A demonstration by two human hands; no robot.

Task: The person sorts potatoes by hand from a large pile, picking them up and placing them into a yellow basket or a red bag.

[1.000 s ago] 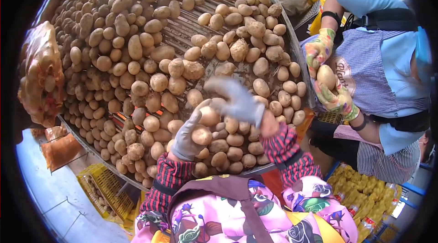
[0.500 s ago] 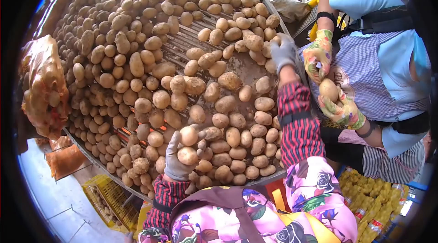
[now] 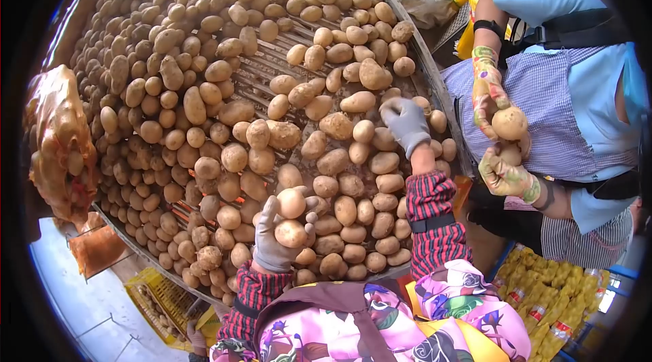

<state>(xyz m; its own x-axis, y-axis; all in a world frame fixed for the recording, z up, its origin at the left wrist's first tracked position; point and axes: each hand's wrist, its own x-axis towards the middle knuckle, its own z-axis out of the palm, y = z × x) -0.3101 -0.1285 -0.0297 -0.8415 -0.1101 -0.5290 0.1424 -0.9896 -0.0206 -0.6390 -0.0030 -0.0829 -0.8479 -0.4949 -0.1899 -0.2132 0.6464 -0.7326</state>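
Note:
My left hand (image 3: 273,252), in a grey glove, is closed around two potatoes: an upper one (image 3: 292,204) and a lower one (image 3: 291,233), held just above the sorting table's near side. My right hand (image 3: 406,125), also gloved in grey, reaches over the right part of the table. Its fingers are apart and bent down toward the potatoes, with no potato visible in them. Close below it lies a potato (image 3: 384,138), partly covered by the hand. Many loose brown potatoes (image 3: 333,162) surround both hands.
The slatted table (image 3: 278,56) has a raised metal rim (image 3: 435,77). At right, a co-worker's flowered gloves hold a potato (image 3: 509,123). A filled net bag (image 3: 61,138) stands at left. Yellow crates (image 3: 153,294) and yellow net bags (image 3: 550,294) are below.
My right hand has moved left and nearer to me, away from the table's right rim. My left hand, still holding two potatoes, has shifted slightly right. The co-worker's potato has turned and risen.

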